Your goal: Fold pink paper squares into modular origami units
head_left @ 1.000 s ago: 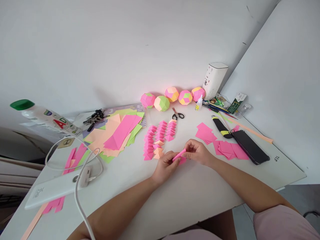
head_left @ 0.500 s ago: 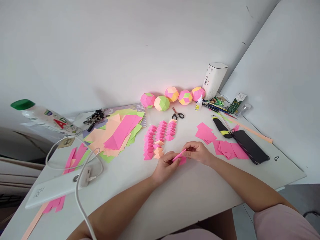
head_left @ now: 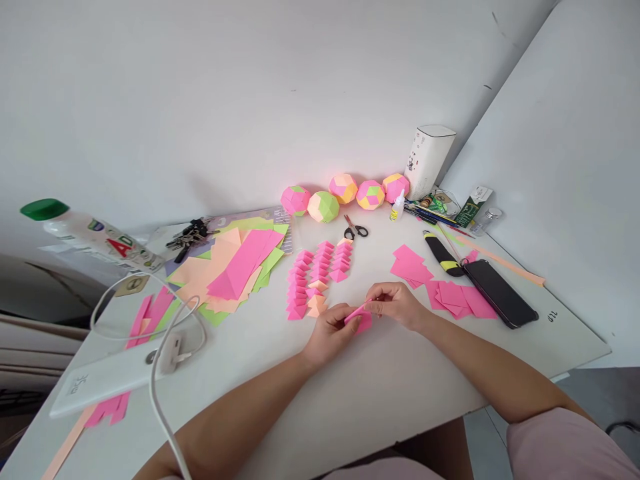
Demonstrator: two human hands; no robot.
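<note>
Between my hands is a pink piece of paper (head_left: 364,323), partly folded. My left hand (head_left: 333,333) pinches it from the left, thumb on its near face. From the right, my right hand (head_left: 395,305) grips its upper edge between thumb and fingers; the fingertips hide part of the fold. Just beyond my left hand stand rows of small folded paper units (head_left: 320,273), mostly pink with some peach. Flat pink paper pieces (head_left: 411,265) lie beyond my right hand, and more pink pieces (head_left: 457,298) overlap to its right.
Scissors (head_left: 355,230), a glue bottle (head_left: 397,207) and several paper balls (head_left: 324,207) sit toward the wall. A utility knife (head_left: 443,253) and black phone (head_left: 500,293) lie right. Left are coloured sheets (head_left: 245,267), a white power bank (head_left: 110,373) with its cable, and a bottle (head_left: 100,233).
My right hand's fingers have shifted very slightly at the paper's upper edge. The paper stays in both hands, and the things on the table have not moved.
</note>
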